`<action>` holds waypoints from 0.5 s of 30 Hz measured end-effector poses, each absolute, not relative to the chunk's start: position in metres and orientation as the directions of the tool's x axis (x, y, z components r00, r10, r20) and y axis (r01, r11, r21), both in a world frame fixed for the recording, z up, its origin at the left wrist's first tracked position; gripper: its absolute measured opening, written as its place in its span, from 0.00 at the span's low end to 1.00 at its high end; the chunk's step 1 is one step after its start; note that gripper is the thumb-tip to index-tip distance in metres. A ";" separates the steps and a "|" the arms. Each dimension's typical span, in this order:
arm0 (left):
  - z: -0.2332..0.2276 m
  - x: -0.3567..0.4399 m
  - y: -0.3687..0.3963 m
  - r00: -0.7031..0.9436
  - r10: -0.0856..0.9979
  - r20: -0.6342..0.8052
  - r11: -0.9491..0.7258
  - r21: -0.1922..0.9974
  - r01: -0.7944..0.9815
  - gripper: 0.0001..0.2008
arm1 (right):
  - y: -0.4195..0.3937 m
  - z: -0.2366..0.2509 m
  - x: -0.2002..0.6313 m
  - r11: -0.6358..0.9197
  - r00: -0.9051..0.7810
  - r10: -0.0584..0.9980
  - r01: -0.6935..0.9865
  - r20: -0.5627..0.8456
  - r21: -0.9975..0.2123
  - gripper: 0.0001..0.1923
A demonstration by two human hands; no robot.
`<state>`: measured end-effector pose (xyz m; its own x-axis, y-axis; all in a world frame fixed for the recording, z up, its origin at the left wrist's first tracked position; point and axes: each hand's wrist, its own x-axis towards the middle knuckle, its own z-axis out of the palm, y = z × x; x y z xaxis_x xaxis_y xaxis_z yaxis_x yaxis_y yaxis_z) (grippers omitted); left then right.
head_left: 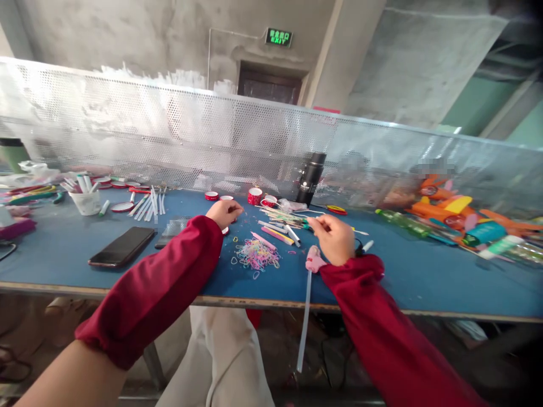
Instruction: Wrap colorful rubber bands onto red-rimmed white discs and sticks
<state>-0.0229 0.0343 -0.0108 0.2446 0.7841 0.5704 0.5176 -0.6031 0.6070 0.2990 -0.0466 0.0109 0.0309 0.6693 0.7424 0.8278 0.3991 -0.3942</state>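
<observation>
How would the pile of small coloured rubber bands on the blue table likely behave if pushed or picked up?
The pile of rubber bands looks loose and thin, so a push would probably scatter it; strays already lie around it. The bands seem floppy and very light, so pinching would likely lift only a few. They are unlikely to roll far on the flat blue table.

You sit at a blue-topped workbench (445, 282) with a worn pale front edge. Along its far side runs a perforated metal screen (203, 130), silvery, catching bright daylight toward its left end. Behind the screen rises a bare grey concrete wall (127, 34). Above the screen's middle, a dark doorway (269, 87) with a lit green exit sign (279, 37) over it. Right of the doorway, a concrete pillar (335, 56); further right, a pale green wall (475, 107). Below the bench, dim floor.
</observation>
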 end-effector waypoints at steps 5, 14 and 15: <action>-0.016 -0.021 0.040 0.172 0.780 0.602 -0.589 0.613 0.526 0.12 | -0.048 0.008 0.310 0.419 0.035 0.638 0.822 0.769 -0.385 0.24; -0.014 -0.020 0.039 0.134 0.785 0.605 -0.591 0.666 0.455 0.10 | 0.035 0.036 0.270 0.419 -0.411 0.828 0.906 0.382 0.066 0.09; -0.014 -0.020 0.038 0.134 0.786 0.604 -0.591 0.670 0.449 0.10 | 0.048 0.036 0.265 0.398 -0.403 0.852 0.913 0.335 0.086 0.08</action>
